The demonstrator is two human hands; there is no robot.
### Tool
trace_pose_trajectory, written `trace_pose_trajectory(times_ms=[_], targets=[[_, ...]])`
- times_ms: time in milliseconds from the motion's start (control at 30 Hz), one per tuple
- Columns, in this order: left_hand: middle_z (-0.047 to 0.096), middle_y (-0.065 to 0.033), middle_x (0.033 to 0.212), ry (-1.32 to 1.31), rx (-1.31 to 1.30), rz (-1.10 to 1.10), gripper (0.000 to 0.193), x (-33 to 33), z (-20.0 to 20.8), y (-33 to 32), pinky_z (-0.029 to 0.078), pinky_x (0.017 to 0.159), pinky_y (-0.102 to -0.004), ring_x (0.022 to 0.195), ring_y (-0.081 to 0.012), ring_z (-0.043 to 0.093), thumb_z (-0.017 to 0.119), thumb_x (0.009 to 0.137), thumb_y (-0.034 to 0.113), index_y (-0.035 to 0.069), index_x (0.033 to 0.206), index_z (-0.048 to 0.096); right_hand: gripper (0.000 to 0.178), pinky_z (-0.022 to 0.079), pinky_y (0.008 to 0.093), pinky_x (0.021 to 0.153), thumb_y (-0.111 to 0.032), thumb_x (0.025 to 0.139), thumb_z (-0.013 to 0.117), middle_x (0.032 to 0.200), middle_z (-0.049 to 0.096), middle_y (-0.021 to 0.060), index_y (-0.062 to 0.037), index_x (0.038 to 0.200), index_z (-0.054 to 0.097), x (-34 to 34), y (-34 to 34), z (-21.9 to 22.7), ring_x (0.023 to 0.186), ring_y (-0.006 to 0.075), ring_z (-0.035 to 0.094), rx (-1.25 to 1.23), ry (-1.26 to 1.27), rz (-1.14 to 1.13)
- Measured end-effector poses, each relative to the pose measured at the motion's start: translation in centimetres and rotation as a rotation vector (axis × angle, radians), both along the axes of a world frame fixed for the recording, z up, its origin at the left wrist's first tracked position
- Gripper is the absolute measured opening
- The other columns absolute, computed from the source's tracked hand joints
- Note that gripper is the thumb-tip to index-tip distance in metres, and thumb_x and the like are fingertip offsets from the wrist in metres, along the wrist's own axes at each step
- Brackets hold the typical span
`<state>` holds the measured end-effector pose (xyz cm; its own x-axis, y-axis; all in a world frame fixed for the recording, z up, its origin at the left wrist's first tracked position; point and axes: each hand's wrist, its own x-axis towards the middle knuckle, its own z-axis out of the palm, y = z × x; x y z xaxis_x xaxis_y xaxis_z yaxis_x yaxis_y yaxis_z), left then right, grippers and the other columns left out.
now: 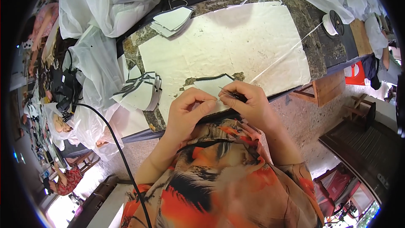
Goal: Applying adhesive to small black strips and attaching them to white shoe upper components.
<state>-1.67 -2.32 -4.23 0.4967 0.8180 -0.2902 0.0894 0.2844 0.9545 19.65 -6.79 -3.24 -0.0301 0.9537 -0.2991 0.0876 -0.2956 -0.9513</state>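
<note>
My left hand [188, 110] is closed in a pinch at the table's near edge, thumb and forefinger together. What lies between its fingertips is too small to make out. Close beside it, my right hand [248, 102] is also closed, around a thin dark pointed tool [225, 90] whose kind I cannot tell. Just beyond both hands a white cut piece with a black edging [211, 82] lies on the work sheet, its near part hidden by my fingers. A narrow white tape [282, 57] runs from a spool [333, 23] toward my right hand.
White paper [228, 38] covers the worn board. Stacked white pieces with black edging [141, 90] sit at left, another stack [171, 20] at the back. Translucent plastic sheeting [97, 6] is heaped behind. A black cable [122, 152] crosses at left. Wooden stools [325, 89] stand right.
</note>
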Motion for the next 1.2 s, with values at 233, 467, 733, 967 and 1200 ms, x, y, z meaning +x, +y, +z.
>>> trace_pose_trajectory(times_ms=[233,467,733,967,1200], targets=[[0.066,-0.0064,0.117,0.655,0.987,-0.141,0.032,-1.4,-1.0,0.2,0.043,0.099,-0.0409,0.11,-0.0283,0.058,0.073,0.088,0.016,0.009,0.118,0.073,0.014,0.05,0.0304,0.073,-0.013,0.094,0.074,0.089,0.066,0.0084,-0.0014,0.1,0.07,-1.8,-0.8,0.7,0.079,0.0162,0.06,-0.002,0.035,0.013],[0.062,-0.0054,0.128,0.643,1.053,-0.223,0.041,-1.6,-1.7,-2.0,0.035,0.106,-0.0484,0.118,-0.0292,0.054,0.075,0.083,0.022,0.011,0.123,0.071,0.016,0.053,0.0409,0.075,-0.014,0.089,0.072,0.093,0.067,0.0159,-0.0048,0.102,0.067,-2.6,0.5,-0.3,0.086,0.0364,0.067,0.276,-0.086,0.239],[0.062,-0.0064,0.13,0.692,1.039,-0.234,0.039,-0.7,-1.6,-2.9,0.035,0.105,-0.048,0.12,-0.0293,0.052,0.076,0.086,0.022,0.009,0.122,0.071,0.014,0.051,0.0463,0.069,-0.014,0.09,0.068,0.087,0.066,0.0163,-0.0037,0.096,0.062,-3.5,2.3,-3.2,0.081,0.0386,0.065,0.258,-0.549,0.044],[0.061,-0.0079,0.132,0.687,1.032,-0.237,0.039,-0.7,-1.6,-2.9,0.036,0.105,-0.0481,0.12,-0.0303,0.052,0.077,0.086,0.021,0.009,0.122,0.071,0.014,0.051,0.0501,0.069,-0.014,0.091,0.066,0.085,0.064,0.017,-0.0032,0.095,0.058,-3.5,2.4,-3.5,0.08,0.0399,0.064,0.274,-0.592,0.031],[0.058,-0.0122,0.14,0.688,1.029,-0.214,0.04,-0.8,-1.6,-2.5,0.035,0.107,-0.0492,0.125,-0.0349,0.051,0.078,0.084,0.024,0.011,0.121,0.072,0.017,0.052,0.0464,0.07,-0.016,0.09,0.068,0.088,0.065,0.0173,-0.0023,0.097,0.061,-3.5,2.3,-3.0,0.081,0.0395,0.065,0.256,-0.582,0.021]])
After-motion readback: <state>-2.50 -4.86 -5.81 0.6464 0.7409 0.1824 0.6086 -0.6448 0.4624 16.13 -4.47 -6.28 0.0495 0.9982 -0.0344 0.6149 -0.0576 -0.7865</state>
